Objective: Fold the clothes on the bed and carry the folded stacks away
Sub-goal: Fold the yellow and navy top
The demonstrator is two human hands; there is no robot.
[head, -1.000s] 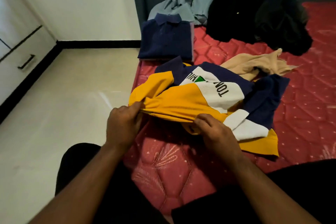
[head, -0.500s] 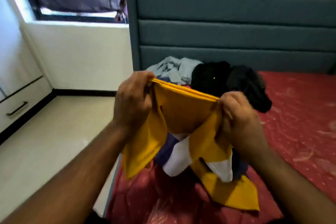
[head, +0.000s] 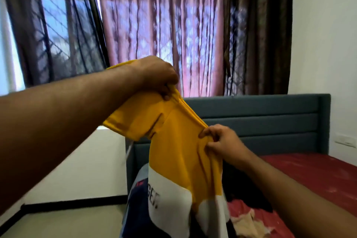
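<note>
I have the shirt up in the air in front of me, held by its top edge between my two hands. My left hand is the higher and farther one, fingers curled tight round a bunch of yellow cloth by the short sleeve. My right hand is lower and closer to me, pinching the same edge between thumb and fingertips. So the held edge slopes down from left hand to right hand, and the two grips sit close together, with the cloth between them gathered rather than stretched flat.

From that edge the shirt hangs straight down below both hands, its long axis vertical: yellow first, then a white band with lettering, then navy at the bottom, where it runs out of view. The bed lies below and beyond my right hand, with other clothes heaped under the hanging cloth.

I judge that the next move turns on spreading my hands apart and levelling them, so the shirt hangs square before I lay it down on the bed to fold.
</note>
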